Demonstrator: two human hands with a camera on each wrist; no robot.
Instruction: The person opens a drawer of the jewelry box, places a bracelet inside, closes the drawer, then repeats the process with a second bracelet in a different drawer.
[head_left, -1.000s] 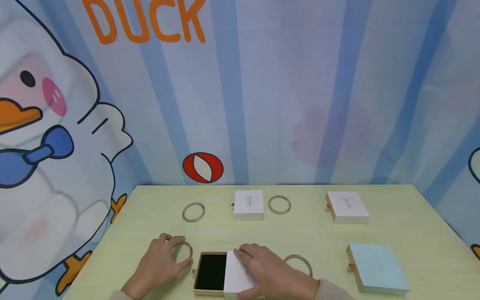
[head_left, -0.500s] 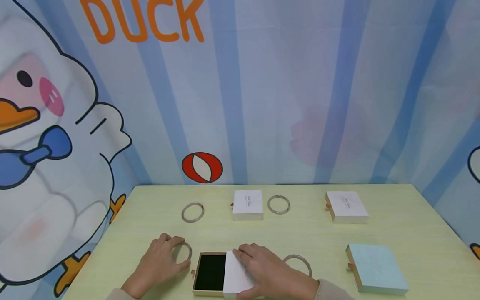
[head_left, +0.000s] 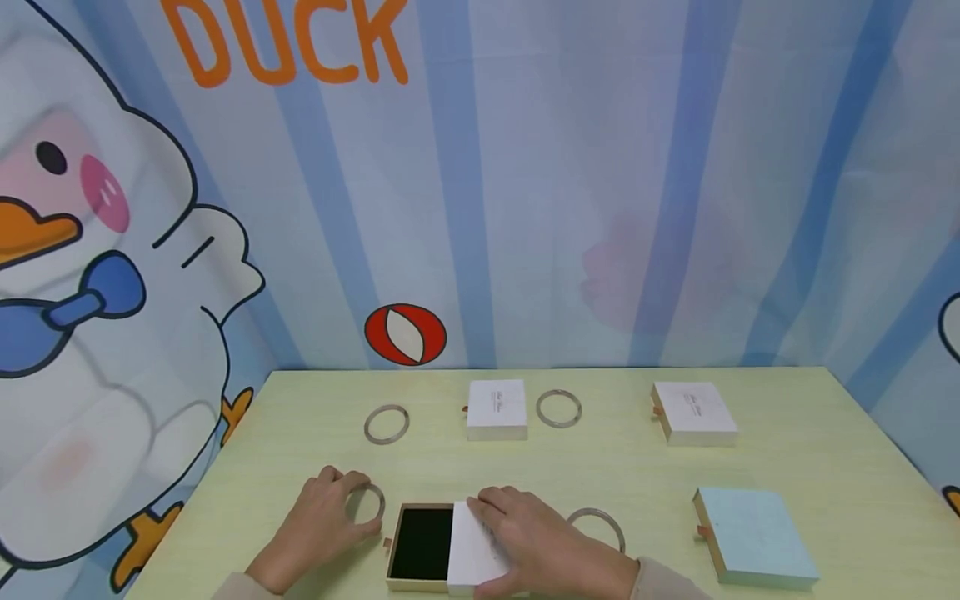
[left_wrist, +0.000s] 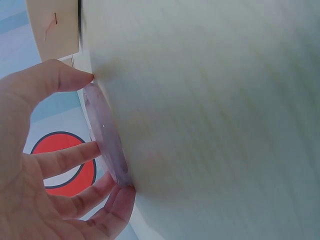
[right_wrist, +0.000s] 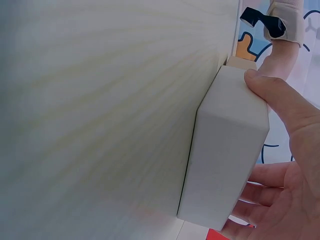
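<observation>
My left hand (head_left: pixel 318 521) holds a pale, translucent bangle (head_left: pixel 381 503) on the table, left of a drawer-style jewelry box. In the left wrist view the thumb touches one side of the bangle (left_wrist: pixel 105 127) and the fingertips the other. My right hand (head_left: pixel 551 546) grips the white sleeve (head_left: pixel 468 558) of the jewelry box, thumb at the near side and fingers at the far side. The box's drawer (head_left: pixel 422 546) is partly slid out to the left, and its black lining shows. In the right wrist view, the white sleeve (right_wrist: pixel 225 155) lies flat on the table within my grip.
Behind my right wrist lies another bangle (head_left: pixel 602 512), partly hidden. Farther back are two bangles (head_left: pixel 386 442) and two white boxes (head_left: pixel 497 404). A light blue box (head_left: pixel 757 533) sits at the right of the table (head_left: pixel 600 467). A printed curtain hangs behind.
</observation>
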